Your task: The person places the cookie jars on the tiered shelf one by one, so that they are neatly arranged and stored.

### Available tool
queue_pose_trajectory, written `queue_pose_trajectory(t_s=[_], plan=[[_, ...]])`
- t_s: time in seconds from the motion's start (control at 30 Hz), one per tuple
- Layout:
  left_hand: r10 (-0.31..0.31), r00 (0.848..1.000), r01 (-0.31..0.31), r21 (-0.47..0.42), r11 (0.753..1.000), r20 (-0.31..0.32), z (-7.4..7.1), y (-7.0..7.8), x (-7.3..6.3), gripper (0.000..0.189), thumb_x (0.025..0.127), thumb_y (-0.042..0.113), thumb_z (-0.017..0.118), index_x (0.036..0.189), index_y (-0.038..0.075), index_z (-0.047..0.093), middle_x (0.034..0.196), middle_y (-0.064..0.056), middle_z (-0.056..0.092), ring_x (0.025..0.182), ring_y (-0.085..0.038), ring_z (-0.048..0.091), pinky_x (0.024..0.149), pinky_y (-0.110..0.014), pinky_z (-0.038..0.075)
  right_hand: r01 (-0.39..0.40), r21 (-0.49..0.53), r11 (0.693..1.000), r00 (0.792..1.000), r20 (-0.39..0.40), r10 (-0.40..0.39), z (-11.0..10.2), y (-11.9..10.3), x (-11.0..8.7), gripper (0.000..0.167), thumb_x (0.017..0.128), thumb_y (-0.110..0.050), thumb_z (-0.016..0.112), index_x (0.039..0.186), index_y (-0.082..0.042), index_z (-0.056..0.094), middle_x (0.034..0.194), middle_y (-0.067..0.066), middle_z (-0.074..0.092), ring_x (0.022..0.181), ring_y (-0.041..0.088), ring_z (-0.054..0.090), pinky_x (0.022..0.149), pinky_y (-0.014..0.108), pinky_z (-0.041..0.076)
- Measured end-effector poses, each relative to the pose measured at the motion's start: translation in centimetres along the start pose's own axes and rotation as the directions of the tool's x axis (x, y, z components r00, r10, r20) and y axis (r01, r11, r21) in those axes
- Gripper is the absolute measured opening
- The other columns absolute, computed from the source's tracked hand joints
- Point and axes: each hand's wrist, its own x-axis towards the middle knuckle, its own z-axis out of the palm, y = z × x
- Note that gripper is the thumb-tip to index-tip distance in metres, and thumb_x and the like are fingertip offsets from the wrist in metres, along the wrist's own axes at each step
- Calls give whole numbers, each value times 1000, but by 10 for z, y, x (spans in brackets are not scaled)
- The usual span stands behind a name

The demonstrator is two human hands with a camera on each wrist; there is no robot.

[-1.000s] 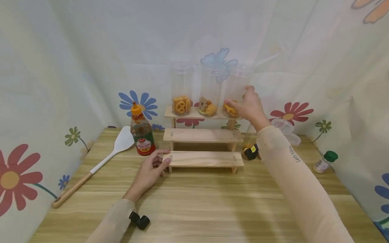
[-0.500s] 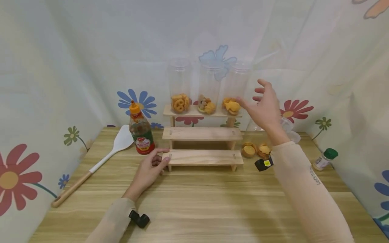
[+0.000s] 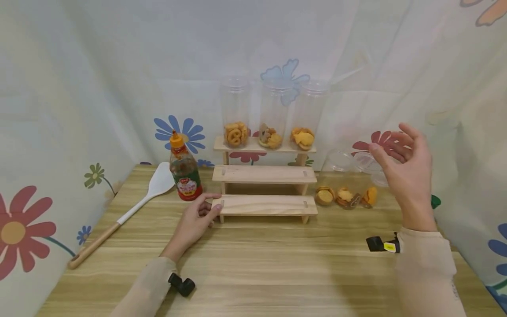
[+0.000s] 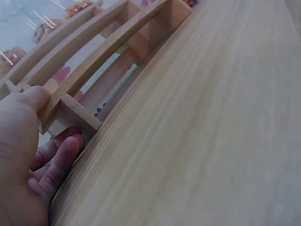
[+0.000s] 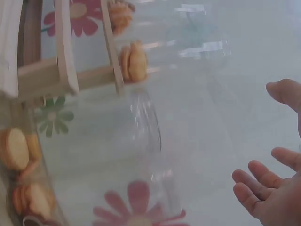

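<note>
Pinching the near left corner of the three-tier wooden stand [image 3: 265,205], the left hand [image 3: 196,222] could tug it askew — a jolt would probably topple the tall clear jars [image 3: 274,112] lined up on its far, top shelf. Well apart from it, the right hand [image 3: 413,167] hangs empty, fingers spread, right of the snack jars [image 3: 336,177] on the surface [image 3: 253,264]; a low leftward sweep might knock those over.
</note>
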Motion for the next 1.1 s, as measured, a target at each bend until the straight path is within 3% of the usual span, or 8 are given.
queue_pose_trajectory(t_s=[0.17, 0.33, 0.53, 0.8, 1.1], plan=[[-3, 1000, 3, 3, 1000, -5, 1, -2, 0, 34, 111, 39, 73, 143, 27, 69, 97, -17, 75, 78, -31, 72, 66, -35, 64, -31, 64, 997, 998, -46, 34, -17, 24, 1, 75, 104, -24, 82, 168, -27, 44, 148, -11, 56, 140, 16, 57, 118, 15, 44], [5, 1000, -5, 8, 1000, -2, 1, -4, 0, 36, 111, 41, 72, 144, 26, 69, 97, -17, 75, 78, -29, 72, 66, -35, 64, -79, 137, 987, 990, -104, 93, -25, 46, 2, 70, 103, -19, 81, 165, -26, 48, 148, -8, 59, 140, 18, 58, 117, 15, 45], [1, 1000, -1, 22, 1000, -24, -5, -6, -4, 37, 111, 42, 72, 145, 28, 68, 95, -14, 74, 74, -27, 72, 65, -36, 65, -142, 181, 973, 984, -84, 159, -21, 71, 6, 73, 101, -15, 84, 165, -23, 49, 147, -8, 60, 143, 17, 57, 117, 13, 44], [0, 1000, 0, 19, 1000, -12, -2, -1, -2, 35, 111, 41, 72, 143, 27, 69, 96, -16, 75, 77, -28, 72, 66, -35, 64, -199, 36, 979, 979, -42, 201, -20, 107, 0, 72, 108, -22, 75, 171, -27, 40, 170, 5, 49, 157, 20, 48, 123, 16, 39], [-3, 1000, 4, 33, 999, -13, 1, 1, 0, 35, 111, 40, 72, 143, 26, 69, 95, -16, 75, 76, -28, 72, 67, -34, 64, -258, 11, 966, 964, 63, 257, -12, 146, -2, 79, 111, -30, 71, 177, -28, 27, 179, 9, 38, 163, 28, 41, 124, 20, 39]])
